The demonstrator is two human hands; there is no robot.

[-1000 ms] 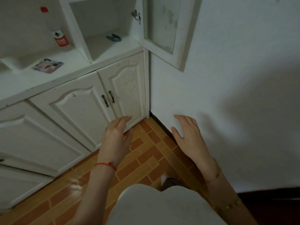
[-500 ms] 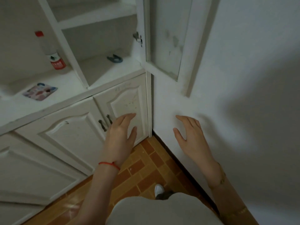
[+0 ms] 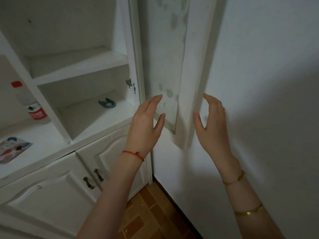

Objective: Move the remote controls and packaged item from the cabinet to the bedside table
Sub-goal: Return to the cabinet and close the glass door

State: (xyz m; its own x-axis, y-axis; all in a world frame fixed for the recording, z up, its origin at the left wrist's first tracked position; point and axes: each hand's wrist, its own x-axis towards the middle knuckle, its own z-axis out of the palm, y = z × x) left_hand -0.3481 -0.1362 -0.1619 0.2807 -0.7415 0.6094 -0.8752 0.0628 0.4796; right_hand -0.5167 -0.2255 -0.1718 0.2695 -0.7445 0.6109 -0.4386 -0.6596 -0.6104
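Beside open glass cabinet door [image 3: 170, 66], L hand [image 3: 145, 125] and R hand [image 3: 211, 121] fingers spread, empty, blue clip [image 3: 107, 103] on shelf, bottle [image 3: 28, 100] and printed packet [image 3: 13, 149] further left.

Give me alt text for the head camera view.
Two empty, open hands, left hand and right hand, rise on either side of an open glass cabinet door. A white shelf holds a bottle and a packaged item.

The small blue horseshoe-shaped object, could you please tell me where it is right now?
In the head view, the small blue horseshoe-shaped object lies on the lower open shelf of the white cabinet, left of the glass-panelled door.
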